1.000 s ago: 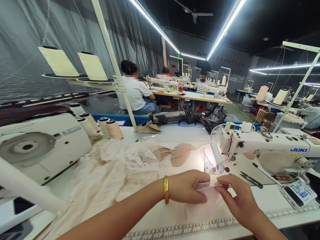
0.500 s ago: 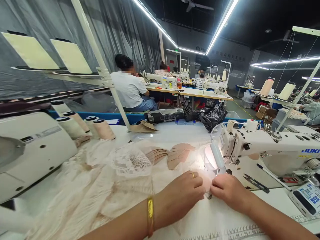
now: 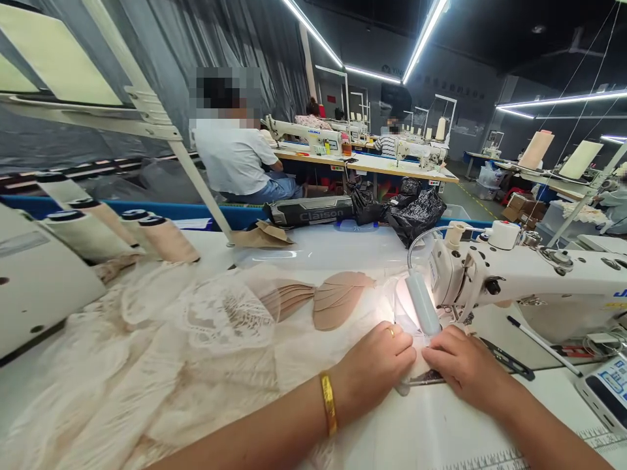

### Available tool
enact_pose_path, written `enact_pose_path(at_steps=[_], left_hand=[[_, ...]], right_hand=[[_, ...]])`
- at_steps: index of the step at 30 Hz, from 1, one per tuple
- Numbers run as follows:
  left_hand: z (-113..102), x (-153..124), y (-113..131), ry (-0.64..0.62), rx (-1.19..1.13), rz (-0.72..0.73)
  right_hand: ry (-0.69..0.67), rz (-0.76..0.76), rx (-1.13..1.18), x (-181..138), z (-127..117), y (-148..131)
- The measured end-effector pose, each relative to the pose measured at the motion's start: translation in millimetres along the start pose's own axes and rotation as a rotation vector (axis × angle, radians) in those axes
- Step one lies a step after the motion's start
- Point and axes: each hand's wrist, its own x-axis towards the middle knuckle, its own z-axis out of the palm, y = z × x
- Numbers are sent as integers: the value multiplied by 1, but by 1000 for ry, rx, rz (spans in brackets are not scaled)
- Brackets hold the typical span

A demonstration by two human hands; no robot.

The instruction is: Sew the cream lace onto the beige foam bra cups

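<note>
My left hand, with a ring and a gold bracelet, has its fingers curled at the left edge of a pale pink piece of fabric. From the other side my right hand pinches the same fabric, thumb and fingers closed. Both hands are close together, in front of the white sewing machine. A grey tubular lamp lights the spot just beyond my fingertips. The needle area is mostly hidden behind the lamp and my right hand.
Cream lace fabric and fanned beige cut pieces lie left of the hands. Thread snips and a white pen rest at right. Thread cones stand at left. A co-worker sits beyond.
Both hands have moved slightly farther in toward the machine with the fabric. The view has shifted, so the table items at left appear farther left.
</note>
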Motion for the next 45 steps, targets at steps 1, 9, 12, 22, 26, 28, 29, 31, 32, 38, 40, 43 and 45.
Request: enact_pose_path(at_steps=[1, 9, 12, 22, 26, 28, 29, 31, 32, 38, 40, 43, 45], left_hand=[[1, 0, 0, 2, 1, -14], [8, 0, 3, 59, -40, -67], [4, 2, 6, 43, -78, -66], [7, 11, -3, 26, -61, -38], [10, 18, -17, 15, -44, -7], [11, 21, -22, 20, -51, 16], [12, 22, -24, 23, -56, 22], [13, 23, -28, 32, -65, 28], [13, 23, -29, 39, -66, 29], [14, 23, -33, 80, -54, 59], [14, 23, -33, 77, -64, 64], [14, 22, -33, 82, -99, 88], [14, 21, -33, 105, -115, 102]], right_hand=[[-2, 5, 0, 0, 0, 0], [15, 5, 38, 1, -1, 0], [8, 6, 36, 1, -1, -1], [10, 45, -20, 1, 3, -1], [49, 65, -40, 2, 8, 1], [56, 82, -43, 2, 9, 1], [56, 89, -42, 2, 10, 2], [47, 106, -39, 3, 10, 2], [41, 113, -37, 3, 10, 2], [48, 129, -41, 3, 9, 1], [52, 106, -41, 3, 8, 0], [44, 81, -29, 1, 7, -1], [45, 76, -22, 0, 6, -1]])
